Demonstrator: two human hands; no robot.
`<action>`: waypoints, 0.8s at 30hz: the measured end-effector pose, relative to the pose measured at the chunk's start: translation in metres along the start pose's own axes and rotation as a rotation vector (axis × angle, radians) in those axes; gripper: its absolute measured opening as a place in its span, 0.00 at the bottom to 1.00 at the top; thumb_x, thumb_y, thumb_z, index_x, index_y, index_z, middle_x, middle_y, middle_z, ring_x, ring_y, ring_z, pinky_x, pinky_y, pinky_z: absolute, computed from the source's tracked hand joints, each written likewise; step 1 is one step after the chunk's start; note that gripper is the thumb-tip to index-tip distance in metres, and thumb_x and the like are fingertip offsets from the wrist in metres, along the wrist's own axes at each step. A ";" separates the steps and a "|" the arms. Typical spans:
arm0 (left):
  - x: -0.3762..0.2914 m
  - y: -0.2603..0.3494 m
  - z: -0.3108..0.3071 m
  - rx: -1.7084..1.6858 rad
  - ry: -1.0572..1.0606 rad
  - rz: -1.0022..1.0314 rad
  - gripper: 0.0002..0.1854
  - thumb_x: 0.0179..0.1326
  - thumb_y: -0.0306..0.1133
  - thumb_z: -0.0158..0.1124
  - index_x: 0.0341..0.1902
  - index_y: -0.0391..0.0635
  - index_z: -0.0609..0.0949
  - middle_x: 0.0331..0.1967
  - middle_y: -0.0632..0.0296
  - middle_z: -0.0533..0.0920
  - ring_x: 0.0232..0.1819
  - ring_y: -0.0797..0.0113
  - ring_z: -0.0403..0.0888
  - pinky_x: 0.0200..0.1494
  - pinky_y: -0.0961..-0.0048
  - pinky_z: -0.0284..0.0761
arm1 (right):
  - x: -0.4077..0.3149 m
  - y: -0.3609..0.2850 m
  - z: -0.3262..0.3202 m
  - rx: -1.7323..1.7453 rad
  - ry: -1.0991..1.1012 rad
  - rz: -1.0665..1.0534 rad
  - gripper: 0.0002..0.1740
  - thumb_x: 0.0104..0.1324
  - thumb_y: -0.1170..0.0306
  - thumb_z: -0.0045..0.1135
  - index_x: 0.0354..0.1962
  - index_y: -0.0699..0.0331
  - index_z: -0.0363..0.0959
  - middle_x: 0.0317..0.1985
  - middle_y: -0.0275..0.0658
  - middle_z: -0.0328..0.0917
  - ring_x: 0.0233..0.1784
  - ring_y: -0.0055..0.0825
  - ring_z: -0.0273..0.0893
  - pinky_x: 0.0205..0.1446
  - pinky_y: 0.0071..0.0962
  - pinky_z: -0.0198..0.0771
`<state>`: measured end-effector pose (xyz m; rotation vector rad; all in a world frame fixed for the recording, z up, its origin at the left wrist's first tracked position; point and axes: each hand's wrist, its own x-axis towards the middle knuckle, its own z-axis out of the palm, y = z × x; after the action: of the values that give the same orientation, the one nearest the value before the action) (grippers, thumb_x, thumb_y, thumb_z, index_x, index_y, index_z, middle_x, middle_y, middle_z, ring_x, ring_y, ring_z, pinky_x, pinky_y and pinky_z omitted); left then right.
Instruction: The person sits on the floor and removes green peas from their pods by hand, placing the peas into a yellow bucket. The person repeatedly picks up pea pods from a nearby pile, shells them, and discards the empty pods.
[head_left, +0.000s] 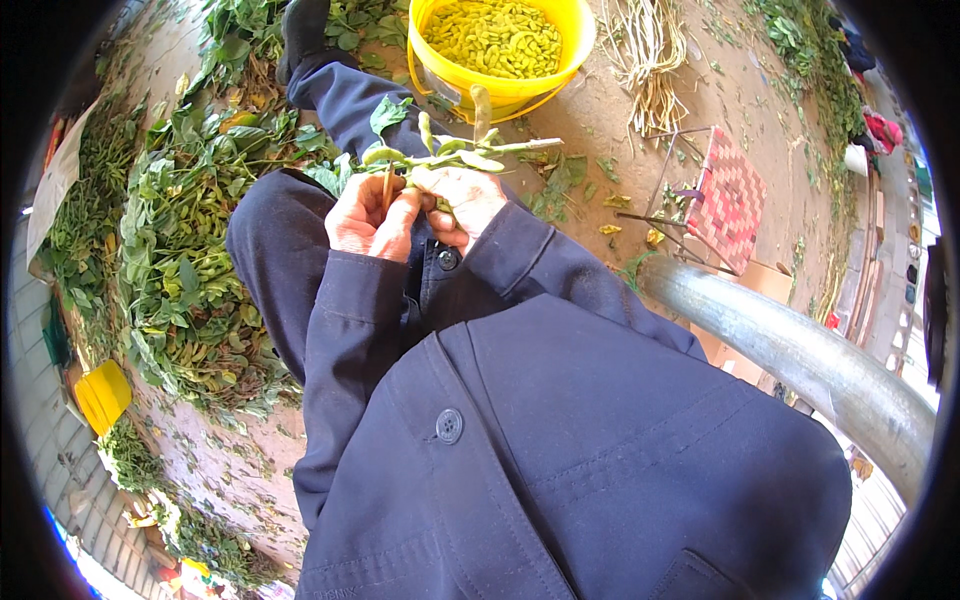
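Above my lap, both hands meet at a green soybean stalk (450, 156) with fuzzy pods and a few leaves. My left hand (367, 217) pinches at the stalk's lower side, thumb and fingertips close together. A slim brown piece (388, 187), too small to identify, sticks up between its fingers. Around the stalk curls my right hand (469, 202), with green pod parts showing under its fingers. The exact grip points are partly hidden by the fingers. Beyond my hands stands a yellow bucket (487, 94), holding many picked soybean pods (499, 37).
Leafy soybean plants (187, 262) lie heaped at my left. Bare stalks (649, 64) lie right of the bucket. A folding stool (727, 199) with a red woven seat and a thick metal pipe (787, 345) are at my right. A yellow container (103, 396) sits far left.
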<state>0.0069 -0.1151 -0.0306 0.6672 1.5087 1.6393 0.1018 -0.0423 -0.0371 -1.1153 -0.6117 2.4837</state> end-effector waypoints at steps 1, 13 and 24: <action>0.000 0.000 0.000 0.017 -0.003 0.002 0.04 0.53 0.24 0.59 0.33 0.40 0.75 0.22 0.68 0.76 0.17 0.84 0.65 0.18 0.87 0.58 | 0.001 0.000 -0.001 -0.002 0.000 0.005 0.07 0.58 0.66 0.51 0.24 0.58 0.67 0.14 0.27 0.61 0.08 0.14 0.52 0.09 0.16 0.44; 0.001 -0.008 0.000 0.162 0.000 -0.068 0.05 0.54 0.26 0.59 0.31 0.36 0.75 0.22 0.67 0.76 0.24 0.83 0.68 0.29 0.85 0.65 | 0.007 -0.001 -0.010 -0.031 -0.030 0.020 0.05 0.58 0.67 0.49 0.28 0.59 0.67 0.15 0.26 0.62 0.08 0.12 0.50 0.09 0.15 0.42; 0.000 -0.003 -0.002 0.350 0.006 0.047 0.04 0.54 0.24 0.57 0.32 0.38 0.72 0.19 0.67 0.72 0.22 0.81 0.65 0.26 0.84 0.63 | -0.002 -0.008 0.000 0.007 -0.041 -0.042 0.05 0.58 0.70 0.53 0.31 0.61 0.70 0.14 0.25 0.63 0.09 0.10 0.52 0.11 0.13 0.43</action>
<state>0.0061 -0.1166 -0.0342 0.8910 1.8167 1.4229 0.1044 -0.0361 -0.0316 -1.0405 -0.6310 2.4769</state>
